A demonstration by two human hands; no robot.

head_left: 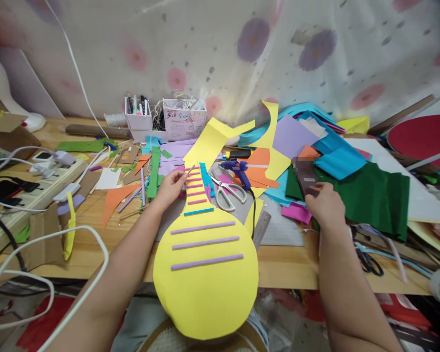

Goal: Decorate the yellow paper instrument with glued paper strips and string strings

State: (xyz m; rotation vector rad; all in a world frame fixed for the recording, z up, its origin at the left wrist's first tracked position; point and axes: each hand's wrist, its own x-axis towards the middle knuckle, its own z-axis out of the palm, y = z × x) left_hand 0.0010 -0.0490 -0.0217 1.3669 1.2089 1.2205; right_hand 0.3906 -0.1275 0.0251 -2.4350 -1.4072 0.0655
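Note:
A yellow lute-shaped cutout [205,298] lies over the table's front edge with its neck pointing away from me. Three purple strips [205,243] cross its round body, a blue strip [198,211] sits at the neck's base, and several pink strips [196,186] run up the neck. My left hand [173,186] is beside the neck's upper end, its fingertips pinched on a thin tan stick [191,170]. Over at the right, my right hand [324,203] grips a dark brown phone [305,176], partly blurred out, above dark green paper [374,200].
Scissors [229,190] and a blue glue gun [238,171] lie right of the neck, near a metal ruler [263,227]. Paper scraps cover the table. A pen holder [138,115] stands at the back. White cables [95,234] and a power strip [58,178] are on the left.

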